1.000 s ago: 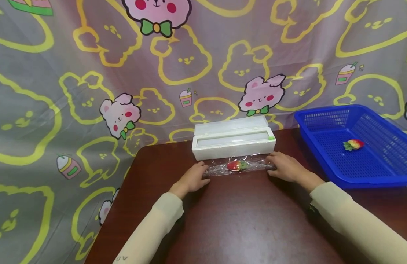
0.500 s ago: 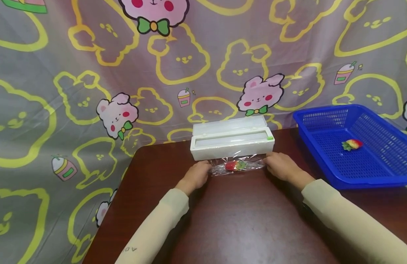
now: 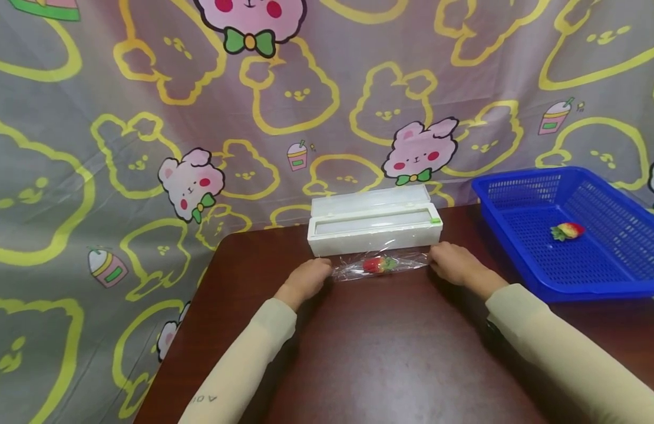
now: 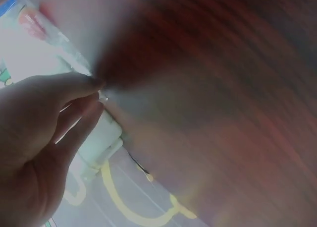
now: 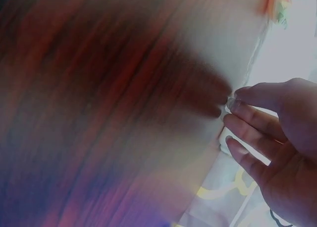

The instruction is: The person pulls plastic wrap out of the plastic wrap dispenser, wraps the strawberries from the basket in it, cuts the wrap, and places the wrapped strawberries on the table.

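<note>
A red strawberry (image 3: pixel 377 264) with green leaves lies inside clear plastic wrap (image 3: pixel 353 270) on the brown table, just in front of a white box. My left hand (image 3: pixel 306 279) pinches the left end of the wrap between thumb and fingers; the left wrist view shows the thumb meeting the fingertips there. At the opposite end, my right hand (image 3: pixel 456 264) pinches the wrap too, its thumb and index fingertip together in the right wrist view. Between both hands the wrap is drawn out lengthwise, with its ends narrowed. In the right wrist view the strawberry (image 5: pixel 280 8) shows near the top edge.
The white box (image 3: pixel 375 234) stands with its lid raised toward the patterned curtain (image 3: pixel 353 88); a small green piece (image 3: pixel 436 221) sits at its right end. To the right is a blue basket (image 3: pixel 523 271) holding another strawberry (image 3: pixel 568 231). Brown table surface (image 3: pixel 396 353) extends toward me.
Both hands' fingers have closed in on the wrap's ends. The ends look narrower and more gathered than a second ago. The strawberry, box and basket stay in place.
</note>
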Motion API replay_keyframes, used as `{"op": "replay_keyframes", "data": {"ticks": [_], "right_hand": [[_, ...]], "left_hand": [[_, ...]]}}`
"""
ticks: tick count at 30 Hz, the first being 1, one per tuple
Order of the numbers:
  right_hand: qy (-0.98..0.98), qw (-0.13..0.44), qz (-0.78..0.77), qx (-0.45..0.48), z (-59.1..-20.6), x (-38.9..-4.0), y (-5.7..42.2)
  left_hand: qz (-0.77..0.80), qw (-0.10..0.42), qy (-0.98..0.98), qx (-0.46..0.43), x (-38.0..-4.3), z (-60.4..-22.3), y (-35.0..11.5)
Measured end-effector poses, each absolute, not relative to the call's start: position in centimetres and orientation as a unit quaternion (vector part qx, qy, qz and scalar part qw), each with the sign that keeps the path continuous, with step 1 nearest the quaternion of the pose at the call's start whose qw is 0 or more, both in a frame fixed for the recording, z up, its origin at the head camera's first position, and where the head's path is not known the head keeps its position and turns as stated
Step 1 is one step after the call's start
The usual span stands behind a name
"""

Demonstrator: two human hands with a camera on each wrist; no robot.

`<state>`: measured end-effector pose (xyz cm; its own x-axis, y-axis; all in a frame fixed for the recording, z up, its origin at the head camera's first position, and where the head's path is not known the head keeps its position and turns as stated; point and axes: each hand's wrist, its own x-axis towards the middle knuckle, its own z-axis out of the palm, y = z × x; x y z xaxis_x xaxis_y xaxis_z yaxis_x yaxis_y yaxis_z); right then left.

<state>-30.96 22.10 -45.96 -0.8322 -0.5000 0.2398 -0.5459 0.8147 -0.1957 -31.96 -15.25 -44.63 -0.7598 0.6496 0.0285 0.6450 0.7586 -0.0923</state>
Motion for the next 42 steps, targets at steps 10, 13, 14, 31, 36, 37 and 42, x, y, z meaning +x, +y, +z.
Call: {"op": "replay_keyframes", "data": {"ticks": [10,13,14,31,36,37,42], "right_hand": [[-0.934,0.08,0.163,0.307,-46.6,-31.0,22.5],[-0.92,0.089,0.197,0.326,-46.7,-31.1,23.1],[-0.917,0.09,0.21,0.328,-46.8,-31.1,23.2],[-0.919,0.048,0.269,0.285,-46.5,-31.6,23.9],[-0.921,0.033,0.281,0.269,-46.4,-31.7,24.3],[-0.922,0.026,0.285,0.261,-46.4,-31.7,24.4],[-0.921,-0.006,0.308,0.237,-46.4,-31.9,24.6]], "left_hand": [[-0.02,0.057,-0.937,-0.344,-32.4,-45.6,-16.0],[-0.096,0.044,-0.936,-0.336,-32.7,-45.7,-16.8],[-0.122,0.041,-0.934,-0.334,-32.7,-45.7,-17.0],[-0.187,0.039,-0.928,-0.319,-33.2,-45.8,-17.7],[-0.219,0.038,-0.93,-0.293,-33.2,-46.2,-17.9],[-0.227,0.036,-0.93,-0.288,-33.2,-46.3,-17.9],[-0.258,0.043,-0.927,-0.269,-33.2,-46.5,-17.8]]}}
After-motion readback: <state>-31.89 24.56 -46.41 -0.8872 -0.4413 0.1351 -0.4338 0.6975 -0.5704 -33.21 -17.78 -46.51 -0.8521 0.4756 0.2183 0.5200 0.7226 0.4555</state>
